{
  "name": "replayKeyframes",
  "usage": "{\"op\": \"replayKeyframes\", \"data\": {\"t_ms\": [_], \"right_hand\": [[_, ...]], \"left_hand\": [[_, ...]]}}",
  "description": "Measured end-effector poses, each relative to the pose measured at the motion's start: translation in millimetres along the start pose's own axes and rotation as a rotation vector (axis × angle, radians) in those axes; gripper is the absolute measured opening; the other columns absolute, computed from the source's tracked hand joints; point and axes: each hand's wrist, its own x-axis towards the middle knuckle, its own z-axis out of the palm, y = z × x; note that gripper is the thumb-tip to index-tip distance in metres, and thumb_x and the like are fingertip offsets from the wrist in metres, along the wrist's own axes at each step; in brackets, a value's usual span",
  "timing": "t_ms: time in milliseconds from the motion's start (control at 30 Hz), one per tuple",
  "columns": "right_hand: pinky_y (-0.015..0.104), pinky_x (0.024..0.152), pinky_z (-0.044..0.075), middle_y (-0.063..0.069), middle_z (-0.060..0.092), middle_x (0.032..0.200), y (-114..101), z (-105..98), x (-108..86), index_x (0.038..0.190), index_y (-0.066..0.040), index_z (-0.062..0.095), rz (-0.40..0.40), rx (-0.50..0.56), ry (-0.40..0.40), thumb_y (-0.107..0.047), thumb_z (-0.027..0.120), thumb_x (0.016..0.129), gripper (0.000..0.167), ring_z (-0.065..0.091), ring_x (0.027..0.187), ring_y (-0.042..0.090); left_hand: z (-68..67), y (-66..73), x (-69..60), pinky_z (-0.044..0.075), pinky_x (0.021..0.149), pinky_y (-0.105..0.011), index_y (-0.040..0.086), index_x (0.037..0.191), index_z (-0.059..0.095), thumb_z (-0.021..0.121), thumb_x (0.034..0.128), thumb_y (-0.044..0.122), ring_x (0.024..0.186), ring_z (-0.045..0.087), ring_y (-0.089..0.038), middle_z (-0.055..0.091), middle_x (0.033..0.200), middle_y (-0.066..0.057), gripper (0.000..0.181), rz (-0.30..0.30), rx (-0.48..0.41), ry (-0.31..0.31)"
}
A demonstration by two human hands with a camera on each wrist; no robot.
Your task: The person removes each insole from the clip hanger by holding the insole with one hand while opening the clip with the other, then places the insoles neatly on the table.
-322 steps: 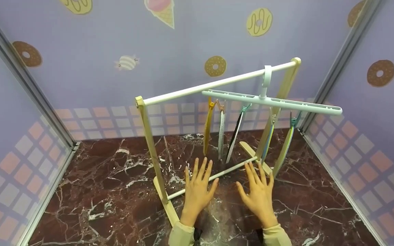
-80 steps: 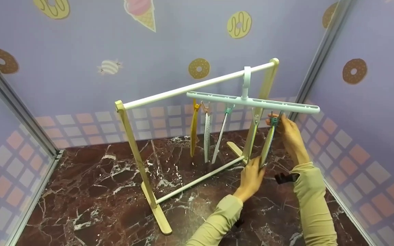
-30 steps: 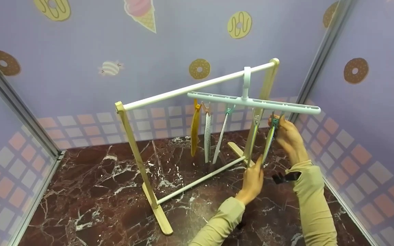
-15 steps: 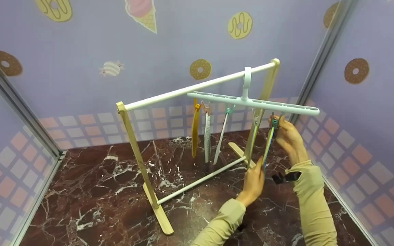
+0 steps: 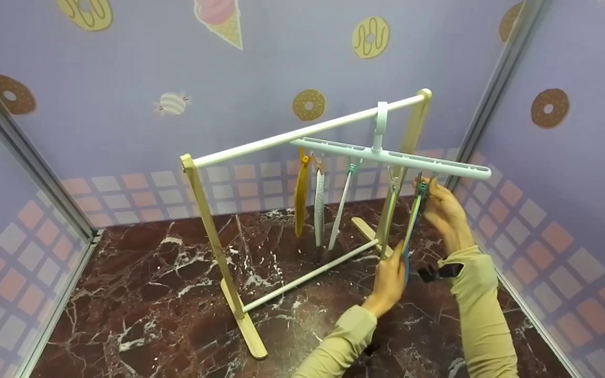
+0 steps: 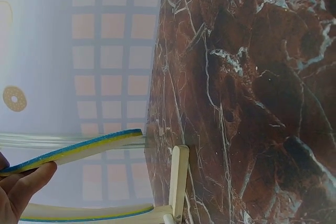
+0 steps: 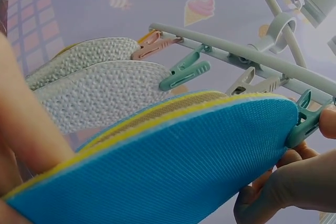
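A blue insole with a yellow edge [image 7: 173, 166] hangs from a green clothespin [image 7: 304, 121] at the near right end of the pale hanger [image 5: 434, 164]. My left hand [image 5: 389, 278] holds this insole low down, its fingers bent around the edge in the left wrist view. At the top, my right hand [image 5: 447, 215] pinches the green clothespin, thumb on its handle and fingers curled below. The clothespin still grips the insole. Just behind hangs a matching insole [image 6: 89, 217] from a grey clothespin [image 7: 254, 83].
Farther along the hanger hang white textured insoles [image 7: 100, 90] and a yellow one [image 5: 300, 205] on clothespins. A wooden rack [image 5: 213, 247] with a white top bar [image 5: 308, 130] carries the hanger. Printed walls enclose the dark marbled surface [image 5: 139, 294].
Over ten seconds ago both hands were spread flat before the rack; since then they have moved right to the end insole and its clothespin. In the last second the insole has turned slightly.
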Motion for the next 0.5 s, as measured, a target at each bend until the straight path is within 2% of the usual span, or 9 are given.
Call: {"op": "replayKeyframes", "data": {"t_ms": [300, 500], "right_hand": [[0.024, 0.067, 0.04, 0.011, 0.066, 0.085, -0.9, -1.3, 0.7, 0.091, 0.001, 0.063, -0.018, 0.053, -0.036, -0.019, 0.04, 0.091, 0.03, 0.057, 0.075, 0.015], [0.021, 0.071, 0.037, 0.009, 0.065, 0.083, -0.7, -0.4, 1.7, 0.09, 0.0, 0.064, -0.035, 0.015, -0.022, -0.02, 0.041, 0.09, 0.031, 0.055, 0.075, 0.015]], "left_hand": [[0.7, -4.4, -4.4, 0.041, 0.048, -0.014, 0.0, 0.118, 0.053, 0.05, 0.0835, 0.002, 0.051, 0.044, -0.004, 0.061, 0.063, -0.005, 0.035, 0.017, -0.007, 0.008], [-1.0, -4.9, -4.6, 0.041, 0.047, -0.014, 0.001, 0.118, 0.053, 0.049, 0.0861, 0.003, 0.05, 0.042, -0.004, 0.059, 0.059, -0.005, 0.033, 0.004, -0.018, 0.011]]}}
